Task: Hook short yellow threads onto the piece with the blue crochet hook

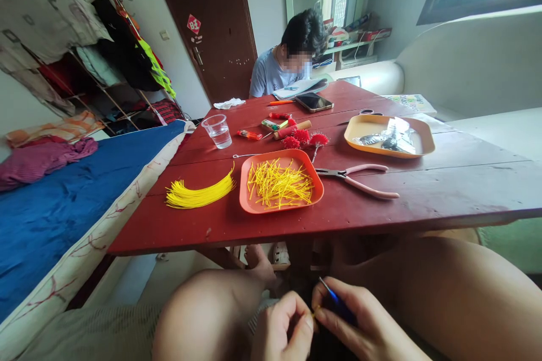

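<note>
Above my lap, my left hand (285, 327) is closed in a pinch on a small yellow piece (314, 313), which looks like a bit of the yellow cord. My right hand (359, 316) meets it there, fingertips against the same piece. It is wrapped round a slim blue-handled tool (339, 300) with a thin metal tip pointing up and left; its exact kind is unclear. On the red table beyond, an orange tray (244, 203) holds many short yellow cord pieces (279, 183). Left of it lies a bundle of longer yellow cords (201, 194).
Pink-handled pliers (359, 176) lie right of the tray. Behind are red tufted pieces (301, 136), lighters (249, 135), a cup of water (218, 131), a phone (314, 102) and a yellow tray (425, 149) with plastic packets. Across the table (457, 192), a person (275, 67) bends over a booklet.
</note>
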Demonstrator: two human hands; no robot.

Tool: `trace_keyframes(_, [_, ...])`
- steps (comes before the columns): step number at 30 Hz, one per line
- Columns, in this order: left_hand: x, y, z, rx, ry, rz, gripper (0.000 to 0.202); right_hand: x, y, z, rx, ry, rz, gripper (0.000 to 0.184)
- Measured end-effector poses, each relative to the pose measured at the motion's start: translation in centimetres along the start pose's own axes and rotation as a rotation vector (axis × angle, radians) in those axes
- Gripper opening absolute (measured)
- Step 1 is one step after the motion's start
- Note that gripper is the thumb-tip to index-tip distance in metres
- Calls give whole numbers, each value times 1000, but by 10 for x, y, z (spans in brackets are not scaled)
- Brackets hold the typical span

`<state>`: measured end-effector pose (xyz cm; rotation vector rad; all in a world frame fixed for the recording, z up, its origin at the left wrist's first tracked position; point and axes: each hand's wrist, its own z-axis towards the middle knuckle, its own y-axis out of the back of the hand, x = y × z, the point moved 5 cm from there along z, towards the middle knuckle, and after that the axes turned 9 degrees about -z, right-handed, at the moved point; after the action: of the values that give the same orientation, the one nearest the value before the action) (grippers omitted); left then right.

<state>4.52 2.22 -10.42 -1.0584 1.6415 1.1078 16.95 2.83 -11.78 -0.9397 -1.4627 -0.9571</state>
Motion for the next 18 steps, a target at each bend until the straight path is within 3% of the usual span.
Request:
trace_keyframes(2, [7,-3,-1,93,262,-301,15,14,4,-3,29,135,-295,23])
trace_keyframes(4, [14,-8,-2,164,415,-535,10,25,4,-4,91,230,-535,25])
trace_keyframes(8, [22,-17,0,321,476,-757,16,34,5,-2,119,237,-552,32])
trace_keyframes(10, [22,-16,2,317,435,-708,24,31,7,0,78,158,-446,33])
trace_keyframes(13, [13,-10,4,236,270,-444,33,21,7,1,43,0,-273,37])
trace_keyframes(18, [-1,-5,0,113,105,-63,33,7,2,-2,57,-144,-56,41])
